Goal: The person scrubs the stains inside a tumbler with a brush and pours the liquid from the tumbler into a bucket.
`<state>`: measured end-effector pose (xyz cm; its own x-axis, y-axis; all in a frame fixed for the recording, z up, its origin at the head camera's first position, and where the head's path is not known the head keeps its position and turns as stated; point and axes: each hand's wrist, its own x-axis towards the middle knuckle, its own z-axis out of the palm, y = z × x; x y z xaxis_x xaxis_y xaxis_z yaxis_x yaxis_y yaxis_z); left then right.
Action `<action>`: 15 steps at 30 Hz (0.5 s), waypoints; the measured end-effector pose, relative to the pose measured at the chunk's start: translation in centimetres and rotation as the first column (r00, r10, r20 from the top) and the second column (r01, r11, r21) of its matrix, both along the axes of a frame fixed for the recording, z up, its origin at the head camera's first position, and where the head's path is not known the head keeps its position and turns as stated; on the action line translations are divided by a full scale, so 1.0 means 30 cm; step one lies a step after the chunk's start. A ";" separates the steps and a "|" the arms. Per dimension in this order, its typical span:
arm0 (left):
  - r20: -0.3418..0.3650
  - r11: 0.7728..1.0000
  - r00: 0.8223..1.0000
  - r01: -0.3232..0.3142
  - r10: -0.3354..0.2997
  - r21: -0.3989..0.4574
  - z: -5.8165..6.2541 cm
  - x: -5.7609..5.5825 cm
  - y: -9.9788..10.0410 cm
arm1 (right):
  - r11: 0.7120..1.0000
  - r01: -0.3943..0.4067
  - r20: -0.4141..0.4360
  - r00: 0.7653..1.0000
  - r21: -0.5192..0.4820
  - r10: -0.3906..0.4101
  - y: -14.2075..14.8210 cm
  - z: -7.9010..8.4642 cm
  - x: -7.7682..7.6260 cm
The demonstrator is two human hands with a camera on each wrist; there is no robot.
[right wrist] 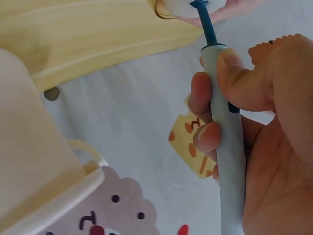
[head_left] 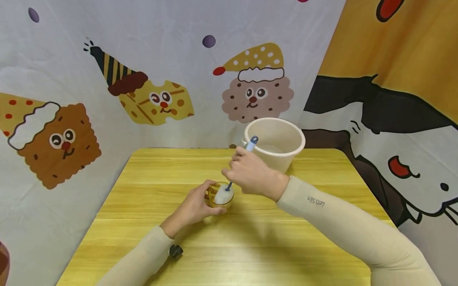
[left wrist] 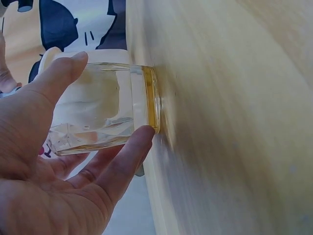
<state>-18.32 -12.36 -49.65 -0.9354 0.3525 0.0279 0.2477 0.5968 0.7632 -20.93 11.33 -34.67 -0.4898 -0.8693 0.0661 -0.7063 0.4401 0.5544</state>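
A yellowish clear glass cup [left wrist: 151, 98] is in my left hand [head_left: 195, 204], which grips it round the side with thumb and fingers spread apart. Its base is close to the tabletop; whether it touches I cannot tell. My right hand [head_left: 250, 171] holds a sponge cup brush by its pale blue handle [right wrist: 230, 166], fingers wrapped round and thumb along it. The brush's dark blue stem slants down to the left into the cup. Its white sponge head [head_left: 222, 195] sits inside the cup, filling much of it.
A cream bucket [head_left: 277, 163] stands at the table's back edge, behind my right hand, with what looks like water low inside. Under everything is a yellow wood-grain table [head_left: 272, 246]. Cloth with cartoon prints [head_left: 171, 35] hangs close behind and beside it.
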 end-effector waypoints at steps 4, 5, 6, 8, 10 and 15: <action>0.002 1.000 1.000 0.003 -0.003 0.005 -0.001 0.000 0.001 | 0.999 0.008 0.033 0.999 -0.038 -0.007 0.013 -0.011 -0.006; 0.002 1.000 1.000 0.003 -0.003 0.006 -0.001 0.000 0.002 | 0.999 0.008 0.036 0.999 -0.051 -0.006 0.016 -0.013 -0.005; 0.001 1.000 1.000 0.004 -0.004 0.006 -0.001 -0.001 0.002 | 0.998 0.007 0.038 0.999 -0.065 -0.005 0.017 -0.016 -0.004; -0.002 1.000 1.000 0.004 -0.004 0.005 -0.001 -0.001 0.002 | 0.995 0.007 0.043 0.999 -0.095 -0.003 0.021 -0.024 -0.001; -0.006 1.000 1.000 0.005 -0.005 0.003 0.000 -0.001 0.002 | 0.992 0.011 0.045 0.999 -0.127 -0.005 0.025 -0.033 0.002; -0.011 1.000 1.000 0.007 -0.007 0.001 0.002 -0.001 0.002 | 0.981 0.025 0.036 0.999 -0.192 -0.019 0.037 -0.065 0.009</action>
